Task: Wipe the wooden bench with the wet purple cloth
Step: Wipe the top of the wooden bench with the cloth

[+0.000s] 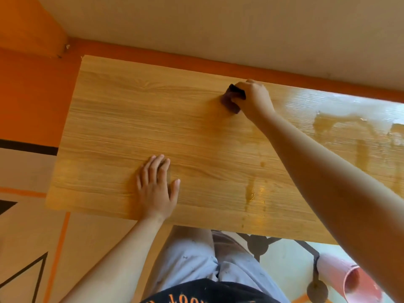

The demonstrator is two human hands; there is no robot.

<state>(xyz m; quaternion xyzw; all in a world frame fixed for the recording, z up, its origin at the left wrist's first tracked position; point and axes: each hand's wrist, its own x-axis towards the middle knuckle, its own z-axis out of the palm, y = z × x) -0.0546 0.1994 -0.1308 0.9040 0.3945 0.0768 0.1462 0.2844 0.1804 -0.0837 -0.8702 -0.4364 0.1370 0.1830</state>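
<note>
The light wooden bench [122, 119] fills the middle of the head view, its far edge against the wall. My right hand [253, 99] grips the bunched dark purple cloth [229, 99] and presses it on the bench near the far edge, right of centre. My left hand [156, 186] lies flat, fingers straight, on the bench near its front edge. Wet sheen and streaks [349, 119] cover the bench's right part, and a small puddle [250, 194] sits near the front.
A wall with an orange skirting [196, 60] runs along the bench's far side. A pink bucket [349, 281] stands on the floor at lower right, beside the bench's dark metal frame [258, 243]. My legs are under the front edge.
</note>
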